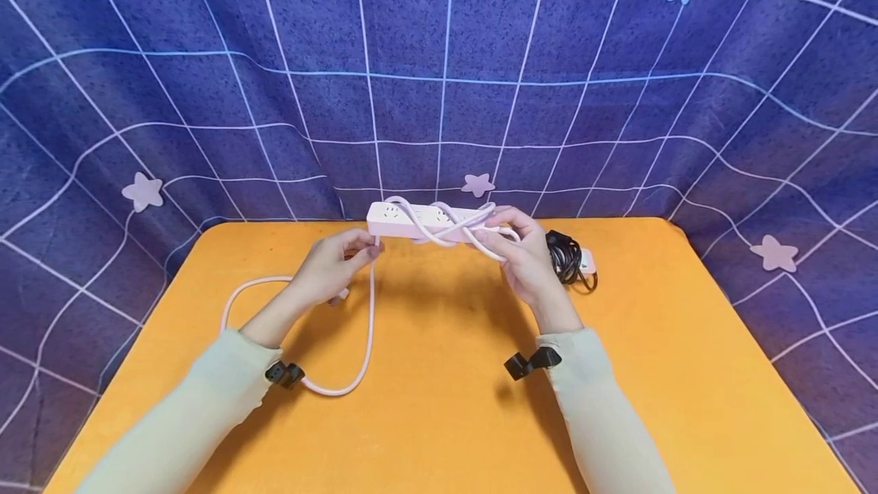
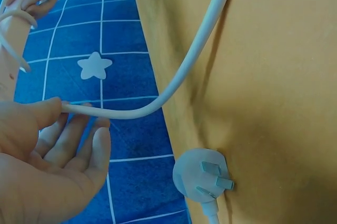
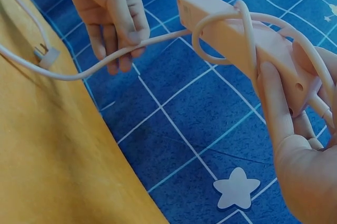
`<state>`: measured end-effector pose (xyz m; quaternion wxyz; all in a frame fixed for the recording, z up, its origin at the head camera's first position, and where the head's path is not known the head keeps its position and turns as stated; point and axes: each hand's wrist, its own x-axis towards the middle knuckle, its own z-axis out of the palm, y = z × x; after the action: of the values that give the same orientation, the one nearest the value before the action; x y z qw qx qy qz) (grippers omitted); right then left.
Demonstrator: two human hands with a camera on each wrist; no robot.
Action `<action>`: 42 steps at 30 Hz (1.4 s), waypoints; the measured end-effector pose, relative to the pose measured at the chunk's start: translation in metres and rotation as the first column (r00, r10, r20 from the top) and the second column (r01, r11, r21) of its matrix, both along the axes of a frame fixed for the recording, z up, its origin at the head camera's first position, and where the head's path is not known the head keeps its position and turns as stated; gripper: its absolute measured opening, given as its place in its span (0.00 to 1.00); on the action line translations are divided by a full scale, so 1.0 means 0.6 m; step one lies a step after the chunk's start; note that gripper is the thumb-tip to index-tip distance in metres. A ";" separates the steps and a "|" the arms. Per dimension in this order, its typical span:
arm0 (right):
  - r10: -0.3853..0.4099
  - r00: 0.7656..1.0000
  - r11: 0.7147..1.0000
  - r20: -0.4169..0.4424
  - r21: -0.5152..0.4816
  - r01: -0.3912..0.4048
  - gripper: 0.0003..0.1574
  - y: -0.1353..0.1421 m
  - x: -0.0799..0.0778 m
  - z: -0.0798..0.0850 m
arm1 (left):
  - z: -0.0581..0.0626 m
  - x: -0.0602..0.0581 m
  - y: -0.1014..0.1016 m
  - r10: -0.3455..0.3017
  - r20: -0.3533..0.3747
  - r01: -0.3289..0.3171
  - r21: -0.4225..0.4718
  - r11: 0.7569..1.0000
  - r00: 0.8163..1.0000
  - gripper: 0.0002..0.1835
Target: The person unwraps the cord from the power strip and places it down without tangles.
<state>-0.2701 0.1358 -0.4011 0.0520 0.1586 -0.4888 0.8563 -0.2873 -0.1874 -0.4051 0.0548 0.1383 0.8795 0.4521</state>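
Note:
A white and pink power strip [image 1: 394, 221] is held above the table, its pale cord [image 1: 442, 229] wound round it in crossing loops. My right hand [image 1: 521, 254] grips the strip's right end together with some of the cord. At the strip's left end, my left hand [image 1: 332, 265] pinches the cord between thumb and fingers. From there the loose cord [image 2: 181, 71] drops and curves over the table. Its plug [image 2: 202, 174], prongs showing, lies on the table near the left hand; in the head view that hand partly hides it.
On the orange table [image 1: 439, 402], behind the right hand, lies a bundled black cable [image 1: 564, 256] beside a white block [image 1: 587, 261]. A blue curtain [image 1: 411, 97] with a white grid and stars stands along the table's back and sides. Small black cameras [image 1: 284, 374] sit on both wrists.

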 end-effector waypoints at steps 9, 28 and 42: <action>0.003 1.000 1.000 0.002 -0.007 -0.003 0.23 0.002 -0.001 0.000 | 0.004 -0.007 -0.006 0.006 -0.116 -0.006 0.006 1.000 0.993 0.13; 0.006 1.000 1.000 0.010 0.011 -0.006 0.22 0.002 0.000 0.001 | 0.049 -0.009 -0.027 0.082 -0.347 -0.096 -0.024 0.995 0.934 0.13; -0.002 1.000 0.999 0.008 0.045 0.002 0.23 0.000 -0.003 -0.005 | 0.078 0.004 -0.036 0.130 -0.430 -0.122 0.045 0.991 0.894 0.11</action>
<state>-0.2721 0.1360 -0.4044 0.0475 0.1558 -0.5082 0.8457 -0.2846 -0.2087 -0.3584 -0.1717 0.1782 0.8731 0.4200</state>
